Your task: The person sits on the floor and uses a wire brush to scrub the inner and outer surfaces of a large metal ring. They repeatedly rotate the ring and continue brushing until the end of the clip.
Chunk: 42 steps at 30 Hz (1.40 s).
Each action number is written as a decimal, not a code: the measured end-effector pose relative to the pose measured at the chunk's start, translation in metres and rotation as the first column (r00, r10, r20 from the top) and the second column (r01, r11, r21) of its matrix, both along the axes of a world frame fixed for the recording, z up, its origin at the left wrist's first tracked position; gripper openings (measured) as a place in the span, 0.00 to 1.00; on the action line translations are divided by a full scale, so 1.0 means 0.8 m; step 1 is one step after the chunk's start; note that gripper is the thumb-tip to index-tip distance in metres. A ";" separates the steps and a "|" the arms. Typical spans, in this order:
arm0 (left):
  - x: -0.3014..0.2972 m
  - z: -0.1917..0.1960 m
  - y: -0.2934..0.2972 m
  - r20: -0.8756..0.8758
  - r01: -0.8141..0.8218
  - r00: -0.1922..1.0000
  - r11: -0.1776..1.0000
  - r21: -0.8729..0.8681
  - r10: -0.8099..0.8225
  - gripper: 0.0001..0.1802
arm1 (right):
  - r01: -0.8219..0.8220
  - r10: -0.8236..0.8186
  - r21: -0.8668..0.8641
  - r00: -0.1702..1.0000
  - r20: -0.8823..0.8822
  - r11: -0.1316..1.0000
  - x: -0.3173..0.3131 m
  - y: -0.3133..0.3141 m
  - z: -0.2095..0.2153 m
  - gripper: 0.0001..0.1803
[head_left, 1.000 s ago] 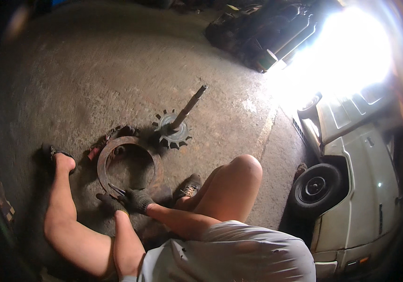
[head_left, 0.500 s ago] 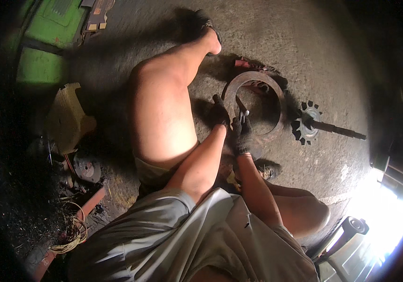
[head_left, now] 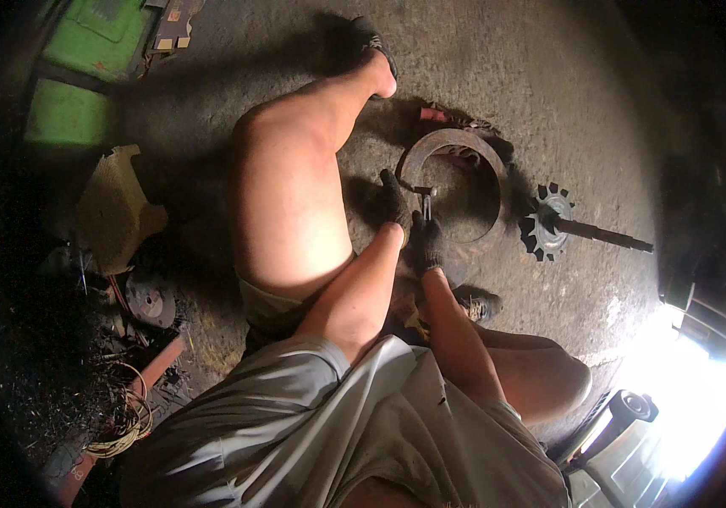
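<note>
A dark knitted glove covers my right hand (head_left: 428, 245), which is closed around the handle of a hammer (head_left: 427, 203). The hammer's head lies over the inner left side of a large, rusty metal ring (head_left: 498, 165) on the floor. My left hand (head_left: 392, 201), also in a dark glove, is at the ring's outer left edge. One digit of it points up and the rest looks curled. Shadow hides what those fingers hold, and I cannot tell whether they grip the ring.
Right of the ring lies a finned metal wheel (head_left: 552, 222) on a dark shaft. A red item (head_left: 433, 114) lies beyond the ring. My legs flank the work. At left are a grinding disc (head_left: 151, 300), a rusty bar (head_left: 162, 364), coiled cable (head_left: 130, 423) and green panels (head_left: 67, 114).
The hammer has turned in my right hand, and its head has moved left toward the ring's left side. My left hand stays beside the ring. The whole view has shifted slightly.
</note>
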<state>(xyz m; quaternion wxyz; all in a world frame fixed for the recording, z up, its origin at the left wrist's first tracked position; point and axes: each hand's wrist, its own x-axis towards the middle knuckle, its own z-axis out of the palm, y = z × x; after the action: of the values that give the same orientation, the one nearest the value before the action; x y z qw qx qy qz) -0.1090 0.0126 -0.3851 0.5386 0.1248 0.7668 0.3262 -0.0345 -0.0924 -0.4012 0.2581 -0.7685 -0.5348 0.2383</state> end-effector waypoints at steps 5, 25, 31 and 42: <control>-0.010 0.033 -0.001 -0.092 0.079 0.993 0.995 0.056 -0.073 0.49 | 0.299 -0.354 -0.191 0.806 -0.474 0.935 -0.005 -0.020 0.013 0.21; -0.022 0.077 -0.004 -0.233 0.298 0.928 0.955 0.003 -0.289 0.51 | 0.166 -0.213 -0.168 0.924 -0.317 0.972 0.002 -0.015 0.009 0.19; -0.016 0.073 0.005 -0.053 0.215 0.975 0.976 0.021 -0.214 0.48 | -0.197 0.167 0.199 0.973 0.159 0.960 -0.001 0.004 0.019 0.22; -0.016 0.052 0.000 -0.286 0.299 0.917 0.954 0.027 -0.279 0.46 | -0.051 0.033 -0.162 0.993 -0.112 0.986 -0.005 0.010 0.035 0.18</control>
<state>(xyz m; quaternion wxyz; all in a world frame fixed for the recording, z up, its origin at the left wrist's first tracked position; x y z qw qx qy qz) -0.1221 0.0127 -0.3439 0.4628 0.3003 0.7961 0.2488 -0.0388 -0.0843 -0.3733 0.2176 -0.7614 -0.5146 0.3287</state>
